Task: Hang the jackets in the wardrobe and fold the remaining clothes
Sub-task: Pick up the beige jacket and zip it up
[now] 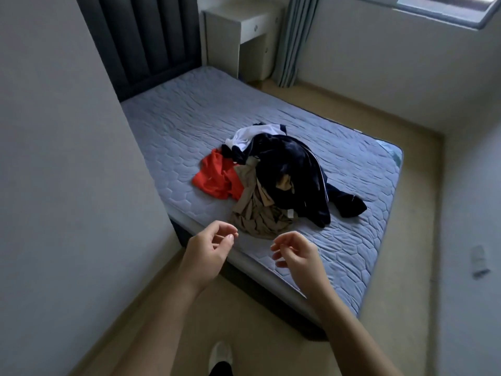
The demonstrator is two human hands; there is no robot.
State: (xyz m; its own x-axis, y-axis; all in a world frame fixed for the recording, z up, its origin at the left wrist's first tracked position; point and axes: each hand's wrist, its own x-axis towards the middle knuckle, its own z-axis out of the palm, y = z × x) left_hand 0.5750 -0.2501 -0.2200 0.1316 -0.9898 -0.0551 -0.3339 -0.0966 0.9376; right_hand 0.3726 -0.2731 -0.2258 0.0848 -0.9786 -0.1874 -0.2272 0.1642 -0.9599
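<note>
1. The mattress (189, 112) fills the middle of the room, with its headboard (141, 36) against the far wall.
2. A dark jacket (292, 169) lies heaped near the mattress's near edge, on top of the pile.
3. Tan cloth (257, 215) sticks out from under it toward the hands.
4. Red cloth (217, 177) lies to the left, touching the tan.
5. White cloth (249, 135) is at the far side.
6. The left hand (210, 249) and right hand (296, 256) hover just short of the pile, fingers loosely curled, holding nothing.
</note>
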